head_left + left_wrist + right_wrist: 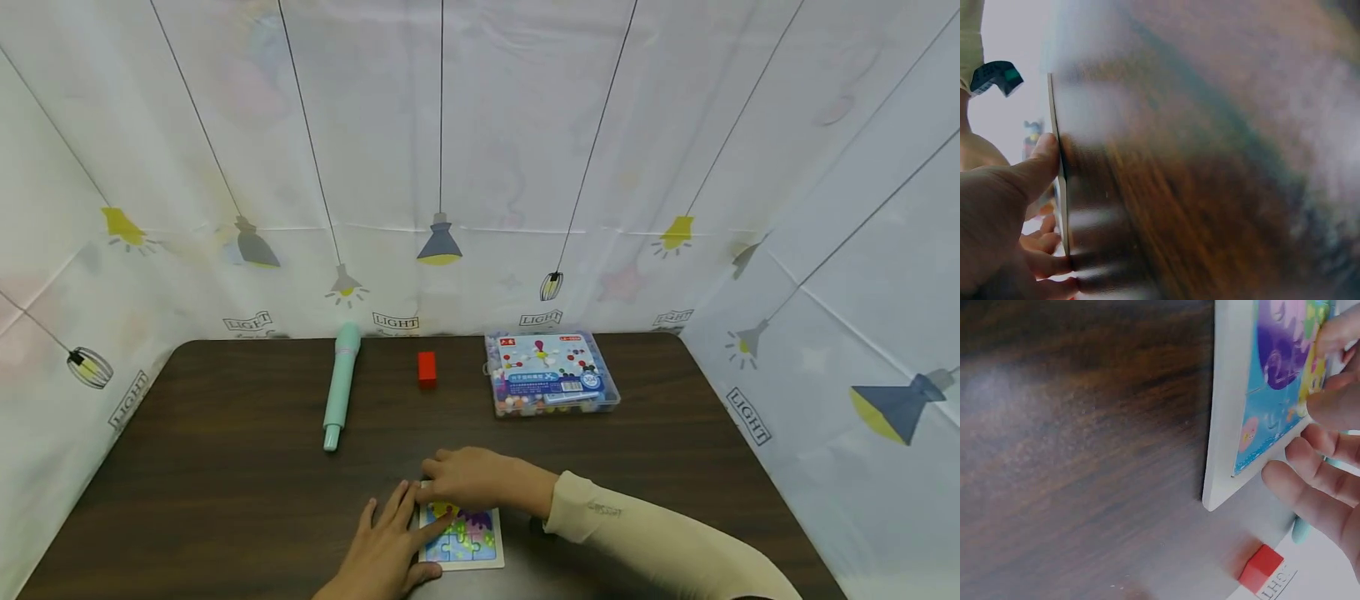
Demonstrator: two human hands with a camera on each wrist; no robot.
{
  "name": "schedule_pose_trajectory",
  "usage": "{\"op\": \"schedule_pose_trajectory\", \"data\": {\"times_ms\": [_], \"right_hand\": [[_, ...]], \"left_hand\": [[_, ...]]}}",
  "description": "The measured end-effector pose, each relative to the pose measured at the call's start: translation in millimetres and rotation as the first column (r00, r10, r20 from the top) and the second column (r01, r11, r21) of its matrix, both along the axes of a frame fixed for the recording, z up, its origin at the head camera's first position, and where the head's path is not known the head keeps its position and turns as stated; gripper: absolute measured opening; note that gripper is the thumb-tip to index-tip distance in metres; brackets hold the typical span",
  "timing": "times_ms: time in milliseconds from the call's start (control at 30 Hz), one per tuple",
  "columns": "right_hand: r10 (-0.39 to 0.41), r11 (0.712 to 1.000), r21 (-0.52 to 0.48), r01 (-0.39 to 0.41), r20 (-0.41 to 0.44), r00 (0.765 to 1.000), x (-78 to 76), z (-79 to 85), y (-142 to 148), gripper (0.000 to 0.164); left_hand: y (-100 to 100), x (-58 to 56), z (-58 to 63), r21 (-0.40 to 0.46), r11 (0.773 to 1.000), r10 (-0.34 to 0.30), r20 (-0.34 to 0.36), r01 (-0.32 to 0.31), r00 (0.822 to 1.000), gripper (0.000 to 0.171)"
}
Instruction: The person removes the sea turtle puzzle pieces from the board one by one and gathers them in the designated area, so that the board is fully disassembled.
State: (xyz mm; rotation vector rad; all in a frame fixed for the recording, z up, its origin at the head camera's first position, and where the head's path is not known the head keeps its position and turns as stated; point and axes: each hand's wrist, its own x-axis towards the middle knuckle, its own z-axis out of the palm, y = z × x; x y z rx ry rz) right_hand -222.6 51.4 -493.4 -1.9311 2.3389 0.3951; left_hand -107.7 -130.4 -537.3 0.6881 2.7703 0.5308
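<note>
A small jigsaw puzzle [471, 546] in a pale frame lies on the table near its front edge, showing blue, purple, yellow and green pieces. My left hand [386, 546] is at its left side with fingers spread. Its index finger reaches over the picture, and the thumb touches the lower left corner of the frame [1063, 206]. From above, my right hand [480, 479] reaches across the top edge, covering part of the picture. In the right wrist view, the right fingers [1297, 487] are loosely bent at the puzzle frame [1225, 394], with fingertips by a yellow piece.
On the dark table [225, 467], a mint-green stick-shaped object [342, 387] lies at the back left. A red block [427, 369] sits near the middle back. Right of it is a clear plastic box [551, 373] with colored pieces. A printed curtain [495, 167] hangs behind.
</note>
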Motion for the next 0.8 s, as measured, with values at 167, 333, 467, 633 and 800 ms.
{"op": "schedule_pose_trajectory", "data": {"times_ms": [167, 333, 467, 633, 800], "right_hand": [[0.041, 0.999, 0.039, -0.037, -0.106, 0.994, 5.4, -0.8, -6, 0.041], [0.081, 0.997, 0.018, -0.080, -0.157, 0.984, 5.6, -2.3, -7, 0.039], [0.073, 0.996, -0.046, -0.076, -0.080, 0.994, 3.0, -3.9, -3, 0.039], [-0.015, 0.978, -0.199, 0.065, 0.241, 0.970, -3.3, -9.9, 5, 0.018], [-0.054, 0.918, -0.302, 0.256, 0.544, 0.838, -6.2, -9.5, 11, 0.012]], "left_hand": [[0, 2.5, -3.0, 0.013, 1.000, 0.004, -0.023, -0.004, 1.000, 0.063], [1, 2.5, -1.8, 0.014, 1.000, 0.012, -0.017, -0.012, 1.000, 0.063], [1, 1.0, 0.3, 0.014, 1.000, 0.017, 0.011, -0.017, 1.000, 0.064], [2, -0.4, 1.5, 0.020, 0.999, 0.027, 0.037, -0.027, 0.999, 0.065], [0, 1.2, 0.5, 0.018, 0.999, 0.037, 0.018, -0.038, 0.999, 0.066]]}}
